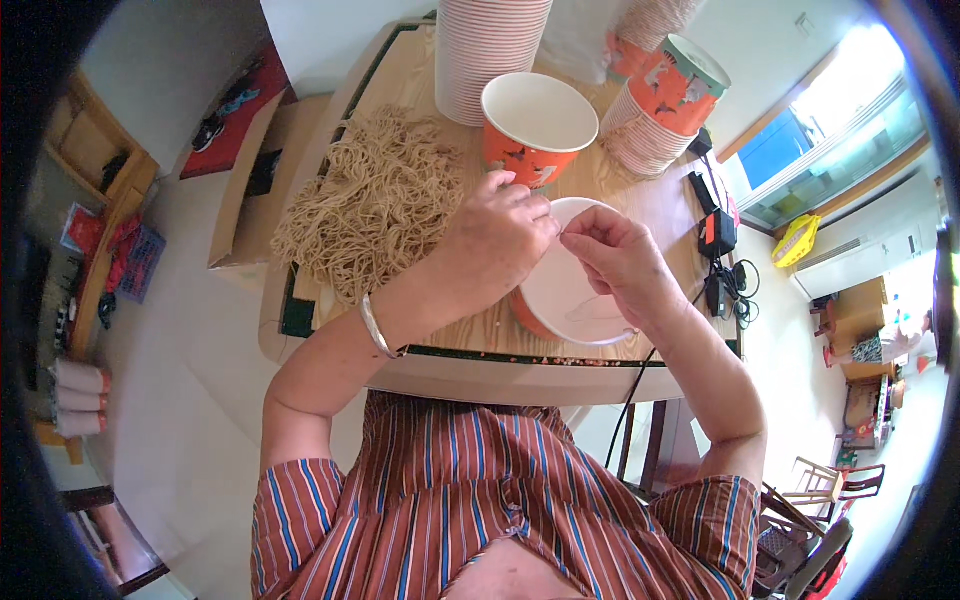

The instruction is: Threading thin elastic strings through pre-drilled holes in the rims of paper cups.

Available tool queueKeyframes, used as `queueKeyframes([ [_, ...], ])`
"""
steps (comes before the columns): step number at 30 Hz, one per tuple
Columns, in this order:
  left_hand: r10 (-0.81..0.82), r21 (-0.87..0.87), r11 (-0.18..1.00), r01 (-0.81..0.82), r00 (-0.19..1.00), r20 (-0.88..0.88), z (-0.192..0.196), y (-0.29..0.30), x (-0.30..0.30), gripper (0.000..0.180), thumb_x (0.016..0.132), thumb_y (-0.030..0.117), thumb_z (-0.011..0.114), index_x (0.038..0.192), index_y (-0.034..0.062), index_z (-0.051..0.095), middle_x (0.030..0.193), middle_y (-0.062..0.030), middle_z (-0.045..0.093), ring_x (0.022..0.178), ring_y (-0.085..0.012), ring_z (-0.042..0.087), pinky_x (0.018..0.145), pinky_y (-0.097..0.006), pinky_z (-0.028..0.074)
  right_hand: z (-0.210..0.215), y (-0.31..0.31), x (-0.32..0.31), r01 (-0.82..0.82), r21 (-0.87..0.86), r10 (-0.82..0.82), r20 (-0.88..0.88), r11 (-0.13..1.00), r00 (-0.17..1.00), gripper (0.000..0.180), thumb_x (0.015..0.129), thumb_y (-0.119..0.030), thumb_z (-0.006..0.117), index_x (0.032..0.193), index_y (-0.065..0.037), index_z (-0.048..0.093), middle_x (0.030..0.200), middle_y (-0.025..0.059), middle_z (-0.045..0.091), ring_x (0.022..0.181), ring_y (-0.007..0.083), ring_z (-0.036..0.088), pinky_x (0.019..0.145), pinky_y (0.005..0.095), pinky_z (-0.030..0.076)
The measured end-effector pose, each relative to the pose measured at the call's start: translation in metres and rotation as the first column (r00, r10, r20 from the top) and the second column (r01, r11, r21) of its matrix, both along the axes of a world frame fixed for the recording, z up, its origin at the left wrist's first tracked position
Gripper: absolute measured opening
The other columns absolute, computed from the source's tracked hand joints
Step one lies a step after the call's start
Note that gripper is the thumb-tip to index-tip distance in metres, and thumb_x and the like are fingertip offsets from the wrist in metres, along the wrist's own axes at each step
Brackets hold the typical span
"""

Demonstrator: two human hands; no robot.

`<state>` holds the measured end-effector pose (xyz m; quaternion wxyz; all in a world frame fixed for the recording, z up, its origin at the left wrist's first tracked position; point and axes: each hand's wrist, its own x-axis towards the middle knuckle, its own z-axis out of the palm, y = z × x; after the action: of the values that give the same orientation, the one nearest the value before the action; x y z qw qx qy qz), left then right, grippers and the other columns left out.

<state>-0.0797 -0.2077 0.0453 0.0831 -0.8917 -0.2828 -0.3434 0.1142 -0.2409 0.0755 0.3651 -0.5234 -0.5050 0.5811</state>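
My left hand (497, 240) and my right hand (622, 262) meet over an orange paper bucket (565, 300) with a white inside, which lies tilted at the table's near edge. Both hands pinch a thin tan string (590, 262) that runs across the bucket's open mouth. A silver bangle (377, 327) sits on my left wrist. To the left on the table lies a big heap of tan string pieces (375, 200). A second orange bucket (535, 125) stands upright just behind my hands.
Tall stacks of buckets (485, 50) stand at the table's far side, and another stack (665, 105) lies tilted at the right. Black chargers and cables (722, 250) lie on the right edge of the wooden table (480, 360). Chairs (810, 500) stand on the floor at lower right.
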Motion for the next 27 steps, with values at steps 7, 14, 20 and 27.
queueKeyframes([
  [7, 0.153, -0.462, 0.887, -0.006, 0.947, 0.282, -0.006, 0.018, -0.008, 0.017, 0.090, 0.018, 0.064, 0.089, 0.0017, 0.064, 0.082, -0.0143, 0.064, 0.075, -0.0295, 0.064, 0.068, -0.041, 0.050, -0.011, 0.000, 0.009, 0.021, -0.053, -0.028, -0.143, 0.998, 0.989, 0.007, 0.093, -0.012, 0.066, 0.090, -0.007, 0.061, 0.065, -0.0051, 0.049, 0.049, 0.0027, 0.037, 0.041, 0.0219, 0.026],
  [14, 0.122, -0.688, 0.721, 0.083, 0.962, 0.244, -0.017, 0.011, -0.010, 0.022, 0.091, 0.020, 0.063, 0.085, -0.0012, 0.061, 0.074, -0.0182, 0.063, 0.066, -0.0284, 0.063, 0.063, -0.040, 0.049, -0.014, 0.001, 0.008, 0.003, -0.077, -0.011, -0.096, 0.997, 0.995, 0.010, 0.095, -0.014, 0.063, 0.091, -0.007, 0.057, 0.071, -0.0042, 0.051, 0.054, 0.0032, 0.042, 0.045, 0.0200, 0.033],
  [20, 0.151, -0.713, 0.696, 0.083, 0.954, 0.259, -0.016, -0.008, -0.008, 0.024, 0.089, 0.021, 0.062, 0.079, -0.0014, 0.064, 0.069, -0.0206, 0.064, 0.066, -0.0352, 0.066, 0.063, -0.045, 0.050, -0.021, 0.005, 0.013, -0.025, -0.115, 0.007, -0.154, 0.993, 0.988, 0.009, 0.094, -0.014, 0.064, 0.090, -0.006, 0.059, 0.077, -0.0012, 0.059, 0.061, 0.0058, 0.051, 0.054, 0.0212, 0.042],
  [27, 0.304, -0.917, 0.298, 0.267, 0.884, 0.356, -0.018, -0.031, -0.003, 0.027, 0.091, 0.020, 0.062, 0.076, -0.0021, 0.065, 0.060, -0.0126, 0.062, 0.048, -0.0161, 0.059, 0.052, -0.034, 0.049, -0.029, -0.003, 0.019, -0.053, -0.135, 0.044, -0.064, 0.989, 0.997, 0.008, 0.093, -0.012, 0.065, 0.094, -0.004, 0.064, 0.083, 0.0007, 0.062, 0.072, 0.0092, 0.056, 0.067, 0.0229, 0.047],
])
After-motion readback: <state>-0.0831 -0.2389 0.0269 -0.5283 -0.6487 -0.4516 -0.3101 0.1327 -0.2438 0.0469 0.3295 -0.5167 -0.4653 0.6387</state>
